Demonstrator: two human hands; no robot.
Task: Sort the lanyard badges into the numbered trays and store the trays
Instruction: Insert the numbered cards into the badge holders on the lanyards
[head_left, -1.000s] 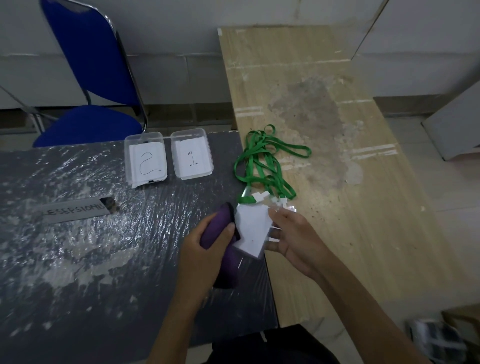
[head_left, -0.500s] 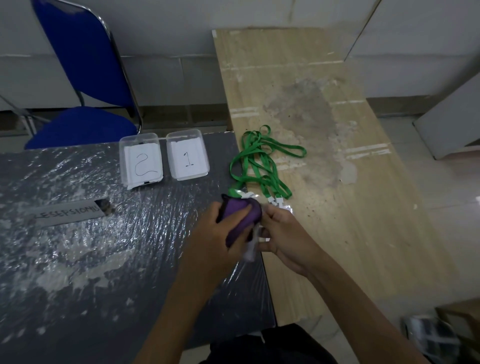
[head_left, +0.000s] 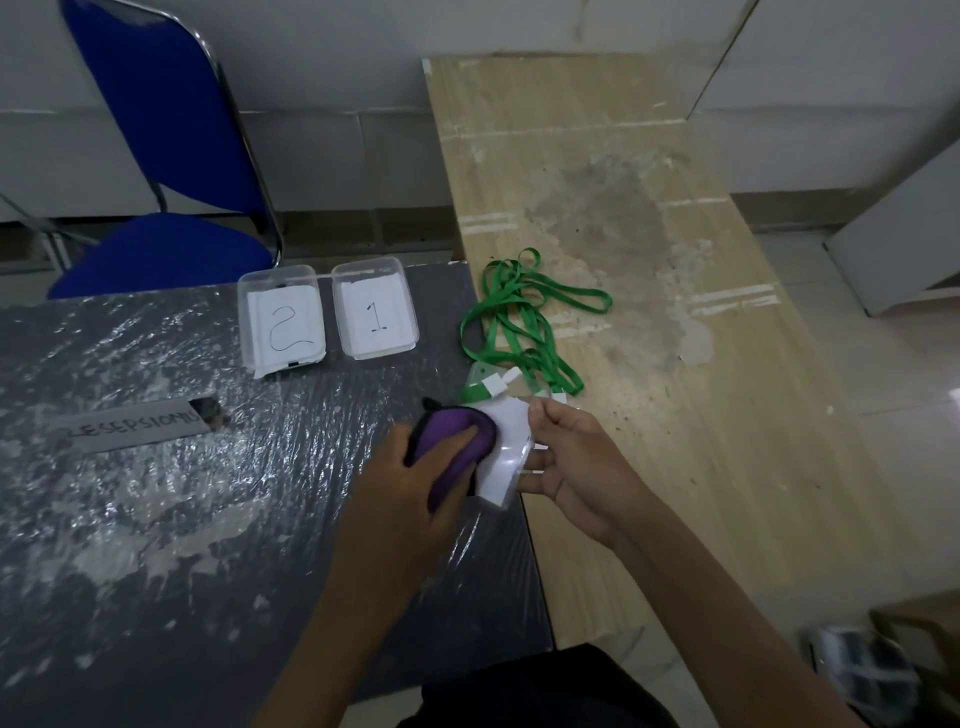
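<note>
The left hand (head_left: 410, 478) is curled around a soft purple cloth (head_left: 451, 448), fingers pressing it onto the face of a badge (head_left: 506, 447). The right hand (head_left: 576, 467) pinches that badge by its right edge, thumb on top and fingers beneath, holding it tilted just above the near corner of the dark bench (head_left: 156, 493). The badge is a flat white card in a clear, glossy sleeve.

Just beyond the right hand's fingertips lie more clear badge holders with white clips, tied to a loose tangle of flat green lanyards (head_left: 524, 322) on the pale wood-grain bench (head_left: 675, 415), whose surface is stained and speckled. Beyond the left hand, two shallow, clear plastic trays with rounded corners stand side by side, near each other: tray 1 (head_left: 375, 316) and, to its left, tray 2 (head_left: 281, 322), each lined with white paper bearing a hand-drawn number. The dark bench is wrapped in crinkled, shiny film.
</note>
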